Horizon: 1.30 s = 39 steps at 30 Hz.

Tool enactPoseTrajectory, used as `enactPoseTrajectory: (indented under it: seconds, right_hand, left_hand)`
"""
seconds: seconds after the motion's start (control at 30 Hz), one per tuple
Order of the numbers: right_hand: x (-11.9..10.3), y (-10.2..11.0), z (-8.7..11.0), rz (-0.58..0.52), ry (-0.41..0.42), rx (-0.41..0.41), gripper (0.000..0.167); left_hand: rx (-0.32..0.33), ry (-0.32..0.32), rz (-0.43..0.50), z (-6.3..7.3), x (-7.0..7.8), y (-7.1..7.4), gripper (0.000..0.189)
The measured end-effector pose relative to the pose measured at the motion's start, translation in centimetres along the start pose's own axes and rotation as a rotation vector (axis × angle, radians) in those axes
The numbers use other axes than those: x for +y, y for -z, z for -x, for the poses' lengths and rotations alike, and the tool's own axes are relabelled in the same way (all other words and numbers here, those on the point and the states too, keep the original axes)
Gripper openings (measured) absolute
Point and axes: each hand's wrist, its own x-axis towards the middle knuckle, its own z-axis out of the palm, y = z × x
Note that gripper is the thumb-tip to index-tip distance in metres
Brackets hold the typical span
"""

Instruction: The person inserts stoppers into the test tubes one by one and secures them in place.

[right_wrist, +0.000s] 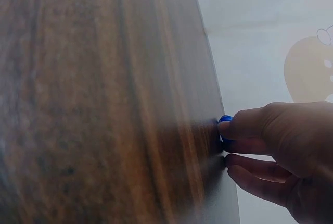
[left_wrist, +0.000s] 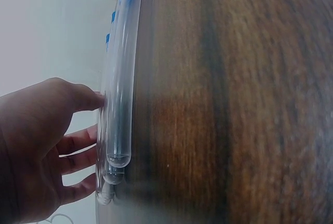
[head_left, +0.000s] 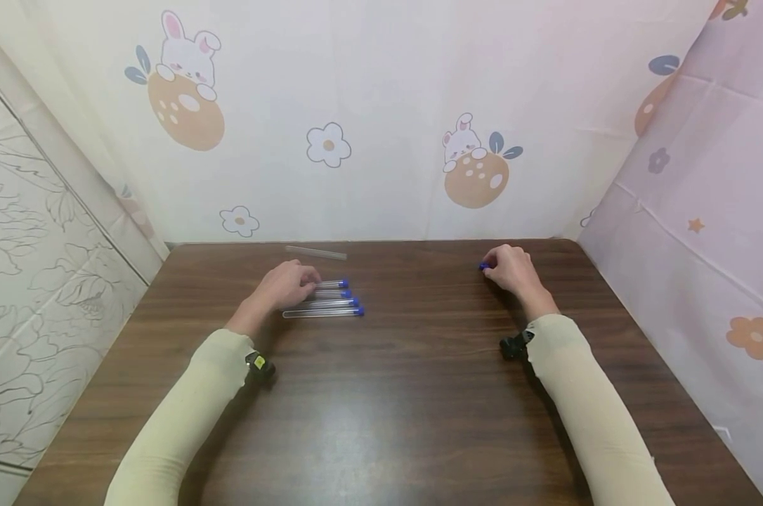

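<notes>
Several clear test tubes with blue caps [head_left: 323, 313] lie side by side on the brown table. My left hand [head_left: 288, 284] is over the farther tubes, its thumb and fingers apart beside them; whether the fingertips touch a tube is hidden. The left wrist view shows the rounded bottom of the nearest test tube [left_wrist: 119, 151]. At the table's right rear, my right hand [head_left: 513, 270] pinches a small blue cap [right_wrist: 226, 119] between thumb and fingers, low at the tabletop. An uncapped clear tube [head_left: 316, 253] lies behind the left hand, near the back edge.
The wooden table [head_left: 381, 393] ends at a patterned cloth [head_left: 388, 190] hanging behind it. More cloth hangs along the right side. Each wrist carries a black camera, the left one [head_left: 261, 365] and the right one [head_left: 516, 346].
</notes>
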Motion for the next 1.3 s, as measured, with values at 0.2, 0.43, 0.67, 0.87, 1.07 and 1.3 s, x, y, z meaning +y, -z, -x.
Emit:
enactPoseTrajectory:
  seconds: [0.2,0.43,0.67,0.87,1.07,1.3]
  right_hand:
    - [0.0,-0.1,0.0,0.002,0.002,0.004,0.026]
    - [0.0,-0.2,0.0,0.006,0.002,0.011,0.026]
    - [0.1,-0.2,-0.1,0.003,0.004,0.013,0.027]
    - [-0.1,0.2,-0.3,0.005,0.017,0.028,0.028]
    - [-0.6,0.6,-0.4,0.007,0.02,0.038,0.029]
    - [-1.1,1.1,-0.5,-0.002,0.009,0.054,0.029]
  left_hand:
    - [-0.037,0.014,0.025,1.0,1.6,1.6,0.022]
    - [-0.027,0.017,0.032,0.1,0.2,0.4,0.021]
    - [0.03,-0.047,-0.023,-0.9,-1.2,-0.4,0.024]
    - [-0.008,-0.029,0.006,1.8,3.6,4.5,0.031]
    - [0.03,-0.005,0.013,2.2,4.3,5.6,0.028]
    - [-0.009,0.014,0.02,3.2,6.0,7.9,0.032]
